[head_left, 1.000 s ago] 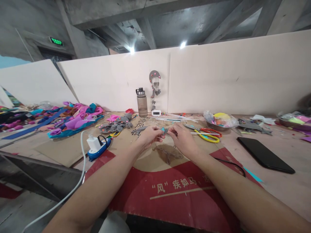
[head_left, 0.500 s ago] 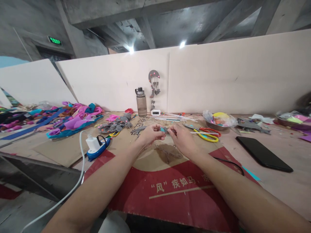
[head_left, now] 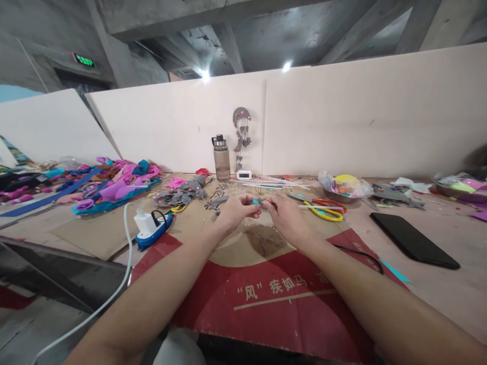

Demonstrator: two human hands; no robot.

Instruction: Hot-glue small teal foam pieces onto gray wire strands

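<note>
My left hand (head_left: 240, 210) is closed, with thumb and fingers pinching a small grey and teal felt piece (head_left: 256, 201). Right beside it, my right hand (head_left: 282, 212) pinches the other side of that piece, its fingertips almost meeting those of the left. The fingers cover most of the piece, so its shape cannot be made out. Below the hands a loose grey cord (head_left: 266, 239) shows over the red and brown cardboard sheet (head_left: 243, 324). Scissors with yellow handles (head_left: 327, 215) lie just right of my right hand.
Grey felt pieces (head_left: 182, 192) are heaped at left, near a blue power strip (head_left: 154, 234). Behind stand a water bottle (head_left: 221, 159), a small white clock (head_left: 244, 175) and a hanging grey felt moon ornament (head_left: 242, 119). A black phone (head_left: 413, 239) and a bowl of scraps (head_left: 346, 190) are at right.
The view has shifted very slightly. Both hands keep their pinch on the felt piece at nearly the same spot, with only a small shift of the left fingers.
</note>
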